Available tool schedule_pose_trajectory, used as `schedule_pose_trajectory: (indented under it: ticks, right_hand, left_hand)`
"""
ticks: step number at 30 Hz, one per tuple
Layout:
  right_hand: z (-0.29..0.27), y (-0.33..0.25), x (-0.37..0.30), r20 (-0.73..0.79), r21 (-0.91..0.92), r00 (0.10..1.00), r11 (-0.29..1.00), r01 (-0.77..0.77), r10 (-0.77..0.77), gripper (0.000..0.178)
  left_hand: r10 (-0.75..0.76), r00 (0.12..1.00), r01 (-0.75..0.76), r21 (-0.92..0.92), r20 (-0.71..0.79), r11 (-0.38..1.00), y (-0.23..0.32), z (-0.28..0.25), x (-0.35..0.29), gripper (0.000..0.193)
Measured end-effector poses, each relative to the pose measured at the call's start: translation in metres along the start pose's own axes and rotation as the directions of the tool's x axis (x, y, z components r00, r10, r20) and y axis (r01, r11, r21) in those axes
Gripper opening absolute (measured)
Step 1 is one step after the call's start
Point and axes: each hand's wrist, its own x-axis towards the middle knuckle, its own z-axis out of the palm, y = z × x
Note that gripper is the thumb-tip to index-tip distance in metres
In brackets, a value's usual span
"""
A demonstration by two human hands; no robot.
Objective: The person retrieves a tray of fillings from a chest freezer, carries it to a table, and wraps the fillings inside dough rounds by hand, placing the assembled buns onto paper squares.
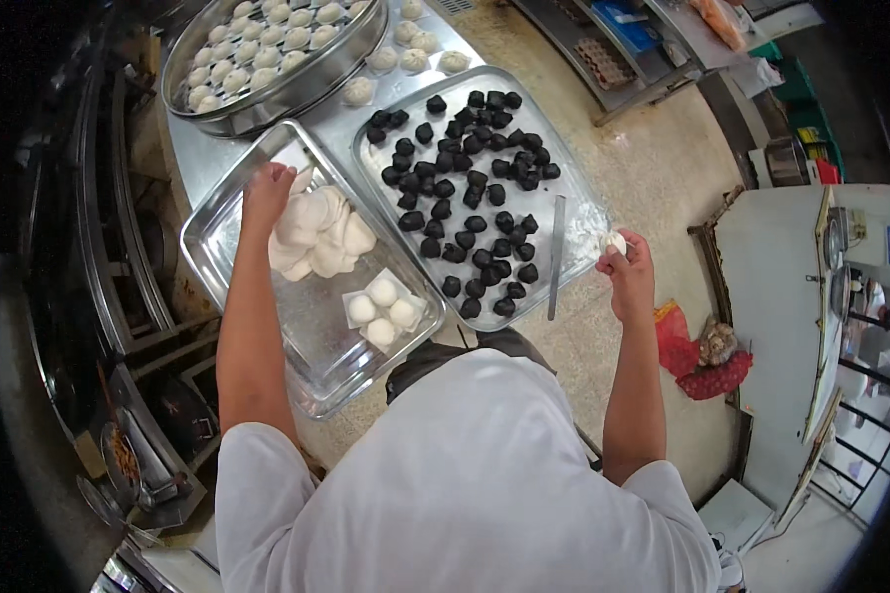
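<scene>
My left hand [266, 195] reaches over a deep metal tray [203, 229], its fingers pinched at the edge of a round white dough wrapper. Beside it lies a loose pile of dough wrappers [316, 225]. Nearer to me in that tray, several smooth white dough balls [363, 309] sit on paper squares. Out to the right, my right hand [631, 275] is closed on a small white piece of dough [613, 241]. Between my hands, a second metal tray [381, 227] carries many black filling balls [475, 223]. A flat metal strip [557, 257] lies along its right side.
A large round steamer [237, 121] full of pleated buns stands at the far left of the metal table [190, 153]. More pleated buns [417, 60] rest beside it. Red net bags [712, 376] lie on the floor at right. Shelves [628, 74] stand at the far right.
</scene>
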Motion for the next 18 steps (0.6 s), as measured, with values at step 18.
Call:
schedule_pose_trajectory:
  ticks: [18]
  right_hand:
    - [0.025,0.011,0.09,0.378,-0.875,0.87,0.186,0.447,-0.316,0.037]
  left_hand:
    - [-0.285,0.957,0.29,-0.128,0.058,0.948,-0.003,0.017,0.006,0.053]
